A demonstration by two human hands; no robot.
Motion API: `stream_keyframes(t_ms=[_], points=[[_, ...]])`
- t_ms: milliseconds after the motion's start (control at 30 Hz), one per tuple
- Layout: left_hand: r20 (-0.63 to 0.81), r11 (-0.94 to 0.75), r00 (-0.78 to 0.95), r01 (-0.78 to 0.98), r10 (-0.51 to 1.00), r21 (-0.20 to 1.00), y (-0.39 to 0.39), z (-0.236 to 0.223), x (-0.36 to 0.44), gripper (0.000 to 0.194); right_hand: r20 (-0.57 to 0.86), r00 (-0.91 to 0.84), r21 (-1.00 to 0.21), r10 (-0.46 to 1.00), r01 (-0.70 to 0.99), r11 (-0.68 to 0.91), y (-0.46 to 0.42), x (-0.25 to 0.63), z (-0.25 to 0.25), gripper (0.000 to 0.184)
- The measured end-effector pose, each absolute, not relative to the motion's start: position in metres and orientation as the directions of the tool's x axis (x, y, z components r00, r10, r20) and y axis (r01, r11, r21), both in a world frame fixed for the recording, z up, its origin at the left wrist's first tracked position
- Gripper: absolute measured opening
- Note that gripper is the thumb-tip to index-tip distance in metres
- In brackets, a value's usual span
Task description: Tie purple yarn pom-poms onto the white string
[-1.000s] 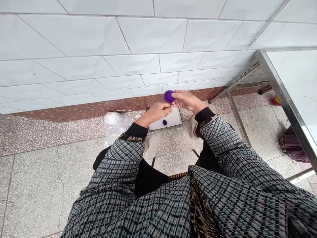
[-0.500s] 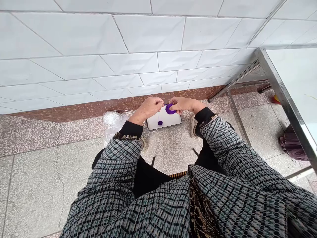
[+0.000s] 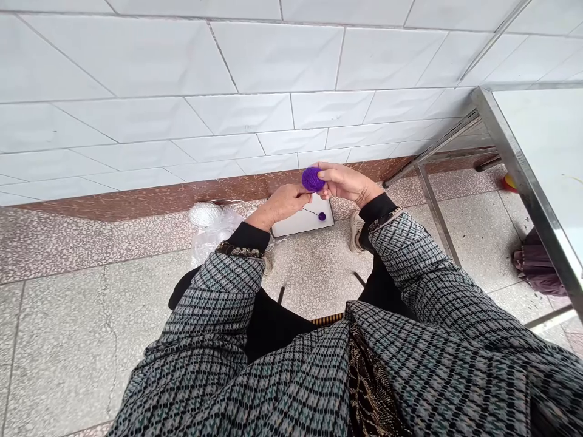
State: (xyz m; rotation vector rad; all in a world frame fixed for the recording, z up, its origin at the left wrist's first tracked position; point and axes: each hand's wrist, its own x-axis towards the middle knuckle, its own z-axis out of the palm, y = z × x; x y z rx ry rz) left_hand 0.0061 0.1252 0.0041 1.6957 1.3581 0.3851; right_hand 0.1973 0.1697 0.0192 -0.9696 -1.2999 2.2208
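**R hand (image 3: 344,181) has the purple round yarn ball (image 3: 311,179)**

On my head feed, R thumb and fingers are closed on the ball's near side, so most of it sticks out past the fingertips, toward the L hand (image 3: 288,201). The L hand sits just below, fingers curled nearly closed, pinching the thin purple yarn strand (image 3: 313,212) (can't tell from here if they touch the ball). That strand slants down to the small dark-purple yarn ball (image 3: 322,216), seen against the white flat rectangular panel (image 3: 291,227) w/ dark edges; hanging or resting, I can't tell.
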Motion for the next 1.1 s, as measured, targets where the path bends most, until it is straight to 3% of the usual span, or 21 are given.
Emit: stream_keyframes(t_ms=[167,300,367,433,533,633,767,900,1100], points=[[-0.235,0.01,0.284,0.619,0.93,0.786,0.129,0.004,-0.007,0.021,-0.489,-0.712,-0.872,0.504,0.383,-0.305,0.168,0.2,0.022,0.022],[-0.195,-0.007,0.295,0.567,0.935,0.824,0.128,0.005,-0.011,0.019,-0.622,-0.498,-0.738,0.605,0.632,-0.238,0.17,0.192,0.014,0.027],[-0.175,-0.036,0.337,0.536,0.925,0.843,0.125,0.006,-0.008,0.018,-0.575,-0.366,-0.767,0.732,0.552,-0.327,0.173,0.188,0.01,0.027],[-0.168,-0.072,0.408,0.511,0.897,0.857,0.122,0.007,-0.001,0.018,-0.501,-0.31,-0.857,0.808,0.312,-0.411,0.175,0.186,0.009,0.021],[-0.183,-0.098,0.491,0.492,0.852,0.865,0.119,0.005,0.007,0.021,-0.432,-0.394,-0.878,0.812,-0.021,-0.478,0.176,0.187,0.011,0.012],[-0.199,-0.088,0.475,0.516,0.857,0.852,0.121,0.0,0.009,0.021,-0.372,-0.543,-0.858,0.753,-0.109,-0.502,0.176,0.192,0.011,0.018],[-0.206,-0.059,0.369,0.593,0.906,0.803,0.127,-0.003,0.001,0.018,-0.325,-0.682,-0.866,0.655,-0.064,-0.496,0.175,0.199,0.008,0.019],[-0.202,-0.023,0.273,0.643,0.941,0.765,0.13,-0.001,-0.008,0.023,-0.354,-0.757,-0.886,0.55,0.083,-0.456,0.171,0.201,0.012,0.015],[-0.185,-0.002,0.244,0.609,0.952,0.794,0.131,0.003,-0.016,0.02,-0.558,-0.638,-0.827,0.53,0.482,-0.29,0.164,0.192,0.019,0.023]])
